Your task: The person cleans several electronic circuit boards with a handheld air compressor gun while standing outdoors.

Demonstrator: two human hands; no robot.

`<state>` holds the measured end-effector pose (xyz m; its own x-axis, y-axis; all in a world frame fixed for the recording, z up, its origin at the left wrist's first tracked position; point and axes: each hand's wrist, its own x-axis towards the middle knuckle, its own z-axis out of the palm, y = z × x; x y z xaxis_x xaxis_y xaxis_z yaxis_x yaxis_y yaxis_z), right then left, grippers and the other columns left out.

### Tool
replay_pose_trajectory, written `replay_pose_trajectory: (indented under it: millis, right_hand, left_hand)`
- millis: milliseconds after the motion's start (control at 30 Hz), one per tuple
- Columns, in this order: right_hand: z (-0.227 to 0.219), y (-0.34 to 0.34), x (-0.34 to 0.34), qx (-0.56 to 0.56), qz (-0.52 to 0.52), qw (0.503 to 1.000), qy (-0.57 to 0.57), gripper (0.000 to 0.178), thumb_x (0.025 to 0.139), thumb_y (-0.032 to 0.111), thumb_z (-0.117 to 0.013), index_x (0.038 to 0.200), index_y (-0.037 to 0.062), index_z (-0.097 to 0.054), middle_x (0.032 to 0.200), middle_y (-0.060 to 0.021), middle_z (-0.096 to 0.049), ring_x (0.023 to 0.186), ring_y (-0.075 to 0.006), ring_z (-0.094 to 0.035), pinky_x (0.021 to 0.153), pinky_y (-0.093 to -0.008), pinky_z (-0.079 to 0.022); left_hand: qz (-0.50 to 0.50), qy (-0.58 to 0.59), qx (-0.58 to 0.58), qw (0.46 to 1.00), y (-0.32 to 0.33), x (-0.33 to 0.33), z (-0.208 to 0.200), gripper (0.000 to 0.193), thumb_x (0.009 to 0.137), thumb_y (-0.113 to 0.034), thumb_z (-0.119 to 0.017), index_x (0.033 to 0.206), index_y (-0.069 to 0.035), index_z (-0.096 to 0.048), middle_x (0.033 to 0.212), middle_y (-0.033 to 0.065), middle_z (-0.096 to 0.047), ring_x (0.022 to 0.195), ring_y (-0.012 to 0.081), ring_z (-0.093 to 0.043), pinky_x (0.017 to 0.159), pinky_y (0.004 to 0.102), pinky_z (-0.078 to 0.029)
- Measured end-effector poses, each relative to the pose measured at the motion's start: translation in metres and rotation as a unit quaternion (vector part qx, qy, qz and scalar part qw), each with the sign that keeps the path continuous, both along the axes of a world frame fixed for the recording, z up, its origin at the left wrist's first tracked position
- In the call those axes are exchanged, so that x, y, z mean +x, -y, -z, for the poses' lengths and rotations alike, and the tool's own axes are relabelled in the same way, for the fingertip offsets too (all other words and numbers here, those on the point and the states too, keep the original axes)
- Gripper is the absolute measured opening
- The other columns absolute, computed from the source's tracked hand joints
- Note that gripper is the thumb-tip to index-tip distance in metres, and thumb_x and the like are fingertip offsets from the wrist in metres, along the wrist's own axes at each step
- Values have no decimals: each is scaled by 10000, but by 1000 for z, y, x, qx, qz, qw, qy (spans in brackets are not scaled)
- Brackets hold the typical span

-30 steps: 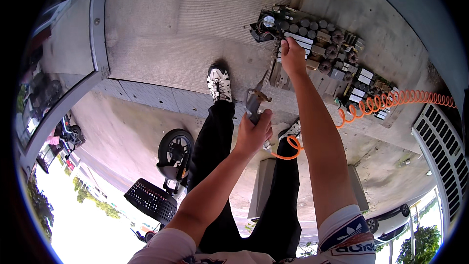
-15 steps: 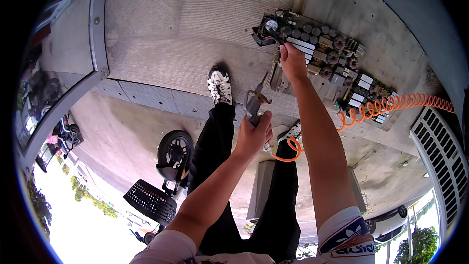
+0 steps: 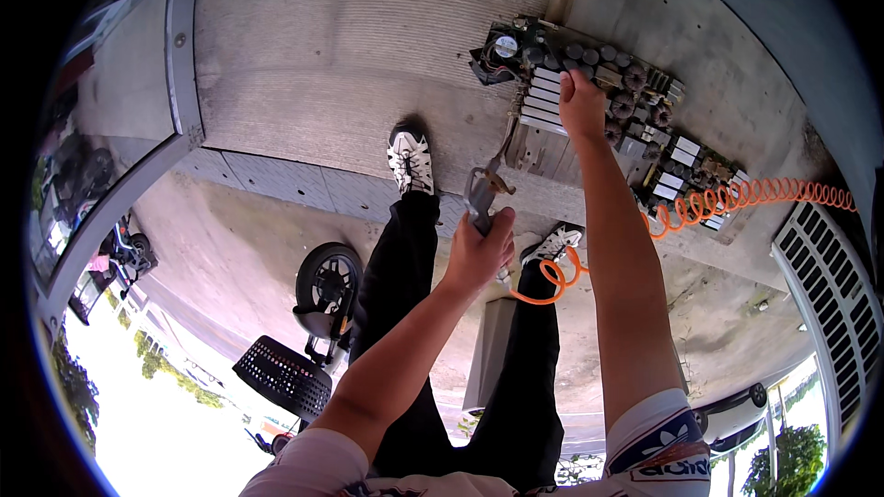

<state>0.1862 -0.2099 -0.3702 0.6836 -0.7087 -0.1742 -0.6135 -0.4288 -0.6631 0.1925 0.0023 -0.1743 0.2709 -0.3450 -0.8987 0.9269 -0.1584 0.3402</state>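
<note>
Here: left grip (image 3: 477, 253) clenches air gun (image 3: 482, 191); right grip (image 3: 582, 103) pinches circuit board (image 3: 635, 120) — orange hose (image 3: 737, 198) beside.

Bright daylight, sharp, fisheye-bent edges

Right hand (image 3: 582, 103) covers part of the circuit board (image 3: 645, 120) under it; left hand (image 3: 479, 253) hides the air gun (image 3: 481, 191) grip.

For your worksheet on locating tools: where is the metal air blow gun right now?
In the head view, the metal air blow gun sits centre frame, gripped by the left hand, nozzle toward the circuit board under the right hand.
</note>
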Motion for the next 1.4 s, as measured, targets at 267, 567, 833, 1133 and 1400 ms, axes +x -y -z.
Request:
replay_pose_trajectory:
  millis: [267,567,833,1133,1400]
  right_hand:
    - [1,2,-18,53,-128,990,-10,184,927,241,-550,915,64,-594,771,-217,-606,761,-446,-576,619,-502,-466]
    - [2,17,-23,-24,-97,994,45,184,927,234,-552,895,58,-595,762,-233,-597,758,-454,-568,627,-490,-464]
    - [-1,48,-39,1,-95,995,-9,197,935,227,-539,872,42,-567,765,-217,-596,761,-447,-574,619,-487,-462]
    - [2,59,-38,-16,10,1000,7,213,938,262,-541,880,62,-587,744,-224,-594,750,-448,-576,614,-507,-451]
    - [-3,43,-36,38,29,998,-45,184,934,230,-549,868,60,-560,708,-227,-581,718,-452,-568,595,-503,-440]
  left_hand:
    - [-4,-7,0,1000,3,2,-4,225,959,-164,-540,788,-72,-426,523,-40,-348,429,67,-347,431,280,-323]
    - [10,-11,9,1000,4,0,-1,295,960,-170,-542,713,-86,-404,515,-41,-342,424,69,-347,428,283,-328]
    - [38,-19,4,999,1,-3,1,195,968,-166,-525,1094,-115,-386,535,-45,-331,442,75,-345,463,282,-343]
    - [41,-29,0,999,4,-6,5,378,969,-160,-528,1314,-122,-380,545,-47,-325,450,77,-355,483,286,-362]
    - [41,-12,8,999,9,-8,4,210,966,-165,-533,1114,-117,-391,539,-46,-335,450,71,-351,466,282,-351]
